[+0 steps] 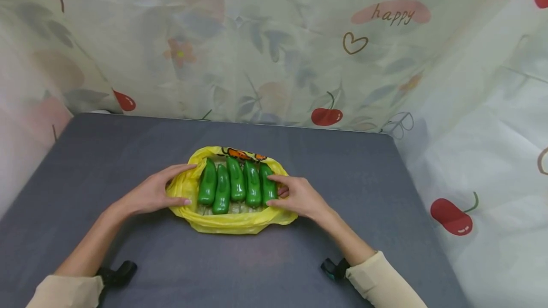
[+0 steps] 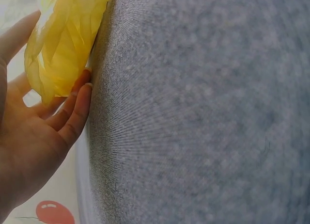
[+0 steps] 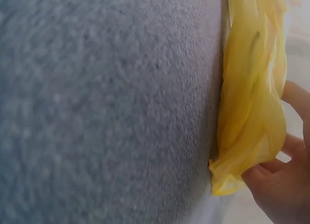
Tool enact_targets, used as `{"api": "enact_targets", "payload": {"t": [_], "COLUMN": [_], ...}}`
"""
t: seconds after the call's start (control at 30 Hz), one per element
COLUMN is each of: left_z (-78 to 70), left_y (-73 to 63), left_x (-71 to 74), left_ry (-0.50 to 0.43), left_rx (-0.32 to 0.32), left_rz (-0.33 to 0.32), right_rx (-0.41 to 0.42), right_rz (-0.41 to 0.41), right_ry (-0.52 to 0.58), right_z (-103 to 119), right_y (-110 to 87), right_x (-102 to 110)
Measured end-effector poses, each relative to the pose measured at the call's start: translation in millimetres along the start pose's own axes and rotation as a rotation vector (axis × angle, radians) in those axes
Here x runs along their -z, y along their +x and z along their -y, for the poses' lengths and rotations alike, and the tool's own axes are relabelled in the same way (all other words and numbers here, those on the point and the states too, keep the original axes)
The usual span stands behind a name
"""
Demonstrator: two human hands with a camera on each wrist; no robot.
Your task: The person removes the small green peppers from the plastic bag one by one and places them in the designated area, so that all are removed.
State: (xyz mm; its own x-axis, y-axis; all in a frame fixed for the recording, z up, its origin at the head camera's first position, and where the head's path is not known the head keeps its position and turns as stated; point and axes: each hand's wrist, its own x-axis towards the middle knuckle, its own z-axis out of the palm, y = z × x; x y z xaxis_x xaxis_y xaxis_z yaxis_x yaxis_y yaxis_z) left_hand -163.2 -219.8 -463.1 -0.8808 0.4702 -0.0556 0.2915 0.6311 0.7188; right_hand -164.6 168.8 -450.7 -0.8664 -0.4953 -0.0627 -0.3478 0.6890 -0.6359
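A yellow plastic bag (image 1: 233,225) lies on the table with its rim rolled down around several glossy green peppers (image 1: 237,179), set side by side. At its left end, my left hand (image 1: 164,188) holds the bag between thumb and fingers. In the left wrist view the left hand (image 2: 36,124) has its lower fingers close to the table surface. My right hand (image 1: 301,196) holds the right end of the bag, thumb and index fingertips reaching over to the rightmost pepper (image 1: 268,187). The right wrist view shows the right hand (image 3: 286,178) around the yellow plastic; the peppers are hidden there.
A dark grey table (image 1: 342,170) stretches out on every side of the bag. Behind it hangs a pale printed curtain (image 1: 265,61) with cherries and hearts. Black straps with cameras sit on both wrists, and an orange and black print (image 1: 244,155) shows on the far rim.
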Motion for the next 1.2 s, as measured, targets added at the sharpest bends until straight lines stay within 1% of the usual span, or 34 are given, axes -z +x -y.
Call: {"api": "enact_targets", "payload": {"t": [0.2,0.33,0.57,0.73,0.87,1.03,1.2], "left_z": [1.0,1.8,1.3,1.3,2.5,2.7,2.5], "left_y": [-0.1,-0.2,-0.2,0.4,1.4,1.7,0.9], "left_x": [-2.3,-3.5,-3.1,-3.1,-2.8,-2.0,-0.6], "left_ry": [-0.006,-0.011,-0.010,-0.014,-0.014,-0.015,-0.012], "left_rx": [-0.008,-0.013,-0.011,-0.010,-0.011,-0.006,-0.002], "left_rz": [0.003,0.000,-0.002,0.001,0.004,0.008,0.012], "right_rx": [0.005,-0.007,-0.029,-0.023,0.002,0.055,0.106], "right_rz": [0.017,0.009,-0.032,-0.051,-0.069,-0.099,-0.108], "right_ry": [-0.047,-0.068,-0.057,-0.037,-0.024,-0.007,0.050], "right_z": [2,4,6,4,3,1,-2], "right_y": [0.2,-0.8,-1.8,-2.8,-3.7,-3.5,-2.9], "right_x": [-8,-12,-15,-16,-16,-15,-12]}}
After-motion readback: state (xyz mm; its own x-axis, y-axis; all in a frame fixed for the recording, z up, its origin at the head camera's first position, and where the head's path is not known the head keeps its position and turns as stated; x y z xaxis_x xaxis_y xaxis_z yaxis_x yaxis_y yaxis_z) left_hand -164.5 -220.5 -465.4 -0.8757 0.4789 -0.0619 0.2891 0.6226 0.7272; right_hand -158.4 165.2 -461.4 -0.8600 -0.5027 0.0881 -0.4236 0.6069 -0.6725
